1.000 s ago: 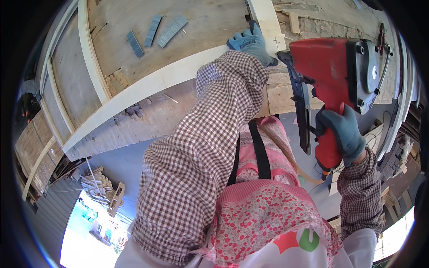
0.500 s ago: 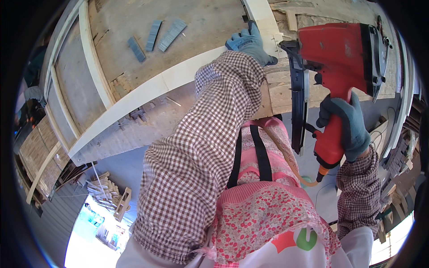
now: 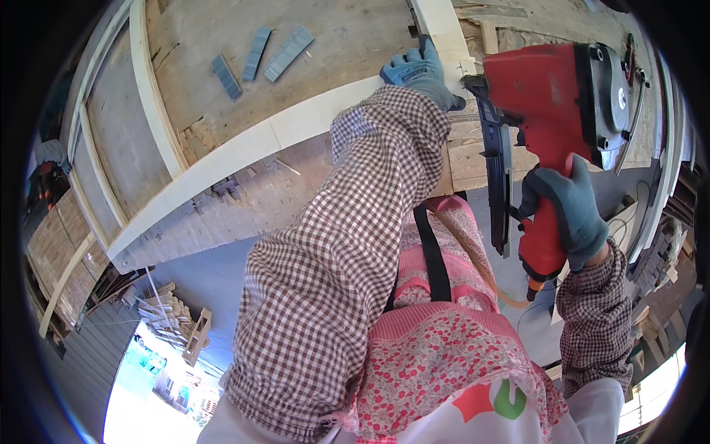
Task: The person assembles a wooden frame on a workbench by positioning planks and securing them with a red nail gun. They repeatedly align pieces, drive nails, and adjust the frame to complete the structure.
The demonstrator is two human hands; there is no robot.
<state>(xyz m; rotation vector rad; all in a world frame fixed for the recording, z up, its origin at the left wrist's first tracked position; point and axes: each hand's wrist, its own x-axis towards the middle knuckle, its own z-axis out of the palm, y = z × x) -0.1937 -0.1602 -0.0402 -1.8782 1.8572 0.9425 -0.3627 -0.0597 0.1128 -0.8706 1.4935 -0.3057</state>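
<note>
In my gloved right hand is a red pneumatic nail gun, fingers wrapped round its grip. Its black magazine hangs toward me, and its nose is at the corner joint of a pale wooden frame, just right of my left hand. Whether the nose touches the wood I cannot tell. My left hand, also gloved, lies on the frame at that corner with its fingers spread, index finger stretched away from me along the upright strip.
Several strips of collated fasteners lie on the worn wooden worktable. An air hose runs from the nail gun's grip past my apron. Scrap wood is piled on the floor at left, and long pale strips stand at right.
My view has shifted slightly. The nail gun has tilted a little, its nose drawing nearer the frame corner. My left hand keeps its place on the joint.
</note>
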